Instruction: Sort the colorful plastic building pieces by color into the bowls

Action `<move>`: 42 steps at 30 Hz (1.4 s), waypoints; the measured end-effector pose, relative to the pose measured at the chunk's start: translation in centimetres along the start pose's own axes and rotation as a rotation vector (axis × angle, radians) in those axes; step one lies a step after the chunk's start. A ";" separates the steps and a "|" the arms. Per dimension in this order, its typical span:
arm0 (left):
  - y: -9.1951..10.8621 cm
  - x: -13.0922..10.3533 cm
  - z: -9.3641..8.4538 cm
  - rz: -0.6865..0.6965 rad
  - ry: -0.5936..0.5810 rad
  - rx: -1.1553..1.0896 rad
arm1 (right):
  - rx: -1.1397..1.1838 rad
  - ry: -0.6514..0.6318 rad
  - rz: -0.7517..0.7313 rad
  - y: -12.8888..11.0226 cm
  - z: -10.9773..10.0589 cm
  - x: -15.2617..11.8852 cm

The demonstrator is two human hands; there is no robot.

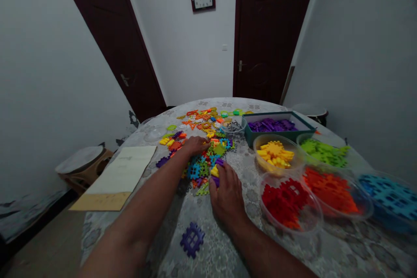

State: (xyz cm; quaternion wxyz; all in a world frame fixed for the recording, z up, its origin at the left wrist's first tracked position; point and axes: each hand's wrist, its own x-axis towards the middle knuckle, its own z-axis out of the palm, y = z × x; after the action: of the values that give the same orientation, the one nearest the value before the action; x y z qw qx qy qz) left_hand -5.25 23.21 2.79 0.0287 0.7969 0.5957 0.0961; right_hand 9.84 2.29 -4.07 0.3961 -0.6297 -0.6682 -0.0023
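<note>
My left hand [195,144] reaches over a mixed pile of plastic building pieces [194,170] in the middle of the table. Its fingers bend down among orange and yellow pieces, and their tips are partly hidden. Closer to me, my right hand [226,189] curls at the pile's right edge around several purple and yellow pieces [215,171]. Blue, green, orange and purple toothed pieces lie between the two hands. A single purple square piece [192,239] rests flat on the cloth near me, apart from the pile.
On the right stand clear bowls of yellow [275,155], red [286,202], orange [332,191], green [322,152] and blue pieces [389,195]. Behind them is a green box [278,132] with purple pieces. A bowl of grey pieces [233,126] sits beside it. Paper [120,171] lies left.
</note>
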 end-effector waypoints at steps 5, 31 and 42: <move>1.4 -4.1 0.6 -0.006 -0.010 0.030 | -0.015 -0.009 -0.002 0.0 0.2 -0.1; 5.7 -12.7 2.3 0.019 0.247 -0.324 | -0.091 0.097 -0.035 0.7 3.0 -0.6; 5.7 -16.2 1.0 0.236 0.091 -0.357 | -0.034 0.049 -0.045 1.7 2.7 -0.3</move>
State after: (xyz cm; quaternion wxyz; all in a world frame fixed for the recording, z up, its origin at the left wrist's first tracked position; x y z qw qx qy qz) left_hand -4.13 6.18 0.80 0.1310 0.8382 0.4725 0.2388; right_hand 9.87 3.79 -6.93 0.4016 -0.6208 -0.6722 -0.0381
